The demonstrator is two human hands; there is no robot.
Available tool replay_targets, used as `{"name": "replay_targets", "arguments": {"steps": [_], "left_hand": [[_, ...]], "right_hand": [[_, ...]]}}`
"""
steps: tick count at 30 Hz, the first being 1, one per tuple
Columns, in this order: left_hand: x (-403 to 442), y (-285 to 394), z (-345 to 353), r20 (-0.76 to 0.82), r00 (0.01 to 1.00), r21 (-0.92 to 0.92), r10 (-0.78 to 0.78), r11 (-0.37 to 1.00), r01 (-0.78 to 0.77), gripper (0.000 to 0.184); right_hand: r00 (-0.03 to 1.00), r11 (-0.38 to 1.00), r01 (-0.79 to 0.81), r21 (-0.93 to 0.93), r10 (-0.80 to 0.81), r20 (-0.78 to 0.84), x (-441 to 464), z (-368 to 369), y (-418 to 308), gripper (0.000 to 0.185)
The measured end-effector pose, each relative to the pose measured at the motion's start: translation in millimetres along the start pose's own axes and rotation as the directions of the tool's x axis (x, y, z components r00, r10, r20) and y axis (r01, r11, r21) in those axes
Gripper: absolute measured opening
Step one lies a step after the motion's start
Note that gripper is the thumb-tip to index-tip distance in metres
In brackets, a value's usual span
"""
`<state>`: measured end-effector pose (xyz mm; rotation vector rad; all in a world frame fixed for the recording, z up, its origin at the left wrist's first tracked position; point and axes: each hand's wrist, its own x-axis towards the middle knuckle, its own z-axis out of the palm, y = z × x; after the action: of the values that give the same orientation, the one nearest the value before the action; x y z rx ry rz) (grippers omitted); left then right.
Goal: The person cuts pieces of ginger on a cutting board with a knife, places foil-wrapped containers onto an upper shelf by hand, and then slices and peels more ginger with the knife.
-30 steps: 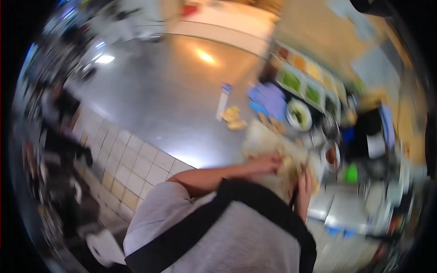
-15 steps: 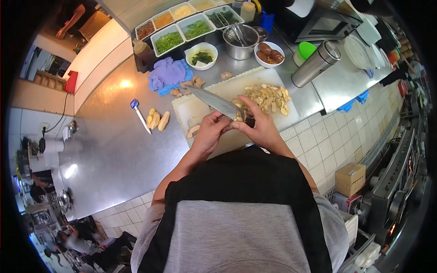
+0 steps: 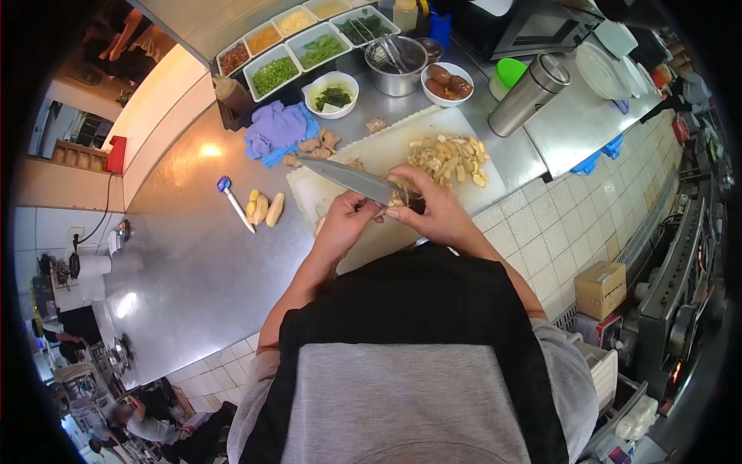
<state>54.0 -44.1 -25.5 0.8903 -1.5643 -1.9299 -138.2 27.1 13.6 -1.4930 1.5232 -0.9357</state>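
My right hand [image 3: 433, 207] is closed around the dark handle of a large kitchen knife [image 3: 352, 177], its blade pointing up and left across my left hand. My left hand [image 3: 344, 223] pinches a small piece of ginger [image 3: 376, 214] against the blade, mostly hidden by fingers. Both hands are over the white cutting board [image 3: 386, 158]. A pile of ginger peelings or slices [image 3: 448, 158] covers the board's right part. Unpeeled ginger pieces [image 3: 323, 144] lie at its upper left edge. Peeled ginger [image 3: 267, 209] rests on the steel counter beside a blue-and-white peeler-like tool [image 3: 236, 204].
Purple and blue cloths [image 3: 277, 130] lie behind the board. Farther back stand a bowl of dark greens [image 3: 332, 94], a steel pot with utensils [image 3: 396, 73], a bowl of brown items [image 3: 448, 83] and trays of chopped ingredients [image 3: 274, 75]. A steel flask [image 3: 529, 95] stands at right.
The view has shifted slightly, so the counter things appear a little farther left. Both hands keep their grips, the knife and ginger close to the same position.
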Motion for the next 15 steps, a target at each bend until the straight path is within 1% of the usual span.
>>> {"name": "replay_targets", "arguments": {"steps": [1,4,5,6,7,8,10,11,12,13,15], "left_hand": [[0,0,0,0.026,1.000,0.005,0.003,1.000,-0.003,0.028],[-2,11,4,0.136,0.991,0.126,0.011,0.992,-0.028,0.028],[-3,14,8,0.112,0.992,-0.033,-0.052,0.998,0.056,0.027],[-6,16,13,0.099,0.988,-0.194,-0.119,0.972,0.136,0.026],[-8,17,16,0.094,0.978,-0.349,-0.185,0.914,0.206,0.025],[-7,17,14,0.109,0.982,-0.446,-0.152,0.876,0.185,0.025],[-2,15,10,0.131,0.988,-0.622,-0.083,0.769,0.147,0.024],[-1,10,7,0.129,0.987,-0.633,-0.093,0.759,0.154,0.026],[0,6,6,0.128,0.986,-0.645,-0.104,0.747,0.163,0.028],[1,4,5,0.128,0.985,-0.656,-0.114,0.735,0.170,0.031],[-1,7,11,0.082,0.988,-0.650,-0.131,0.745,0.152,0.027]], "right_hand": [[1.000,1.000,-0.011,-0.004,0.011,-0.005,1,1,2,0.056],[0.978,0.986,0.163,0.028,-0.157,-0.136,8,10,19,0.048],[0.994,0.973,0.060,0.221,-0.040,-0.098,12,7,24,0.046],[0.997,0.915,-0.049,0.401,0.070,-0.037,15,1,25,0.044],[0.986,0.814,-0.160,0.559,0.163,0.044,17,-4,25,0.042],[0.982,0.776,-0.156,0.611,0.188,0.012,16,-5,22,0.040],[0.987,0.881,-0.135,0.454,0.159,-0.013,8,-7,14,0.043],[0.989,0.920,-0.127,0.370,0.146,-0.025,5,-7,12,0.045],[0.989,0.966,0.116,0.230,-0.092,-0.116,9,2,14,0.055],[0.984,0.978,0.146,0.150,-0.127,-0.127,6,4,15,0.057],[0.969,0.979,0.202,-0.014,-0.202,-0.142,-3,6,4,0.063]]}}
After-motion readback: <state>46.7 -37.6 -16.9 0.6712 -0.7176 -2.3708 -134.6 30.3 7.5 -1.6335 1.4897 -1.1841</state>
